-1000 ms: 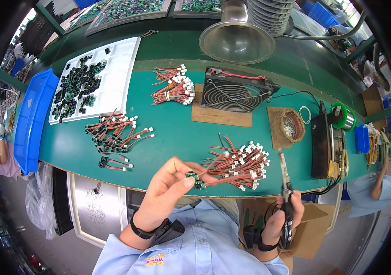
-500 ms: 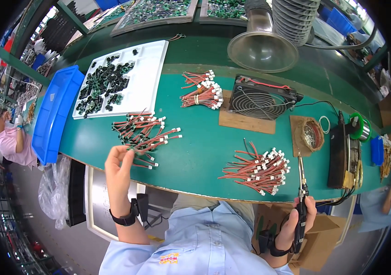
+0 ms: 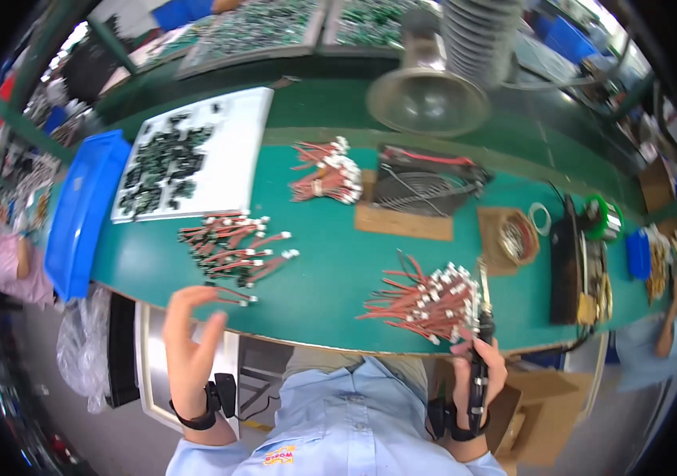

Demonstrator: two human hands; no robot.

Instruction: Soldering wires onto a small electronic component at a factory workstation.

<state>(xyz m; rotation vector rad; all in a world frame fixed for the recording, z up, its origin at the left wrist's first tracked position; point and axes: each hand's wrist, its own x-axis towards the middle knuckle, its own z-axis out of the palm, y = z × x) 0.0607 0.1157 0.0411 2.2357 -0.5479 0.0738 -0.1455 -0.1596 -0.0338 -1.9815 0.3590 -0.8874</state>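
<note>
My left hand (image 3: 187,353) is off the front edge of the green bench, thumb and fingers apart, nothing visible in it. Just beyond its fingertips lie a few red-and-black leads with white connectors (image 3: 235,298). Behind them is a pile of small dark boards with leads attached (image 3: 231,252). My right hand (image 3: 483,373) grips a soldering iron (image 3: 484,324) by its black handle, the metal tip pointing away from me. The iron stands beside the right edge of a heap of red leads with white connectors (image 3: 425,301).
A white tray (image 3: 235,159) of dark parts and a blue bin (image 3: 84,214) are at the left. Further back are bundled leads (image 3: 326,170), a fan (image 3: 425,186) and a fume hood (image 3: 429,103). At the right sit a tip-cleaning pot (image 3: 515,240), a black box (image 3: 567,266) and a green spool (image 3: 604,220).
My left hand has drawn back from the pile of boards and its pinch has opened. My right hand has moved left with the soldering iron, toward the lead heap. The view has shifted slightly.
</note>
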